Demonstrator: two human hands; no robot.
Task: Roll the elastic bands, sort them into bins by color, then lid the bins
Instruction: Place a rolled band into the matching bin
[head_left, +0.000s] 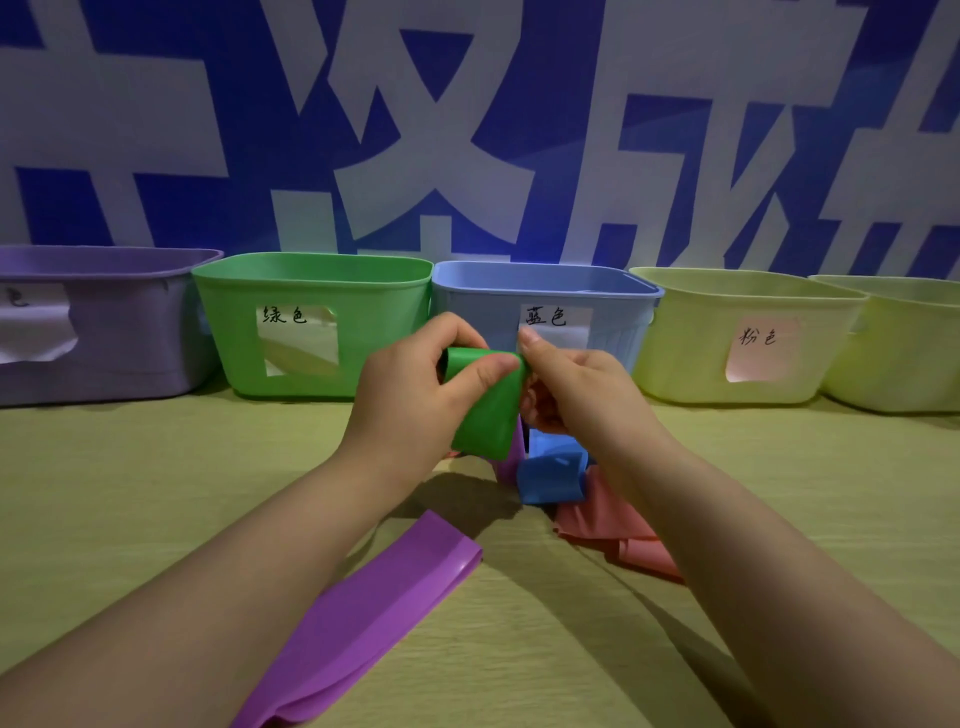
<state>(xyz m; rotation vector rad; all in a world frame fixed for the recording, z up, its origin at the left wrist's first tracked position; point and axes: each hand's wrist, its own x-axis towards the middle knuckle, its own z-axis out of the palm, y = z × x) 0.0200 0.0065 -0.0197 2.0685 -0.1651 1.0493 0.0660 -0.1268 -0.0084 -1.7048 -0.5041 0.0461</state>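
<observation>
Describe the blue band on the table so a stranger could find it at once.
Find the blue bin mid-row. On the table just before it, below the right hand, lies the blue band, beside the pink band; it alone is blue.

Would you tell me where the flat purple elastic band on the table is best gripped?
Probably pinch the flat purple elastic band at its far end, coming from above: that end lies flat and exposed, while the near end runs off-frame.
</observation>
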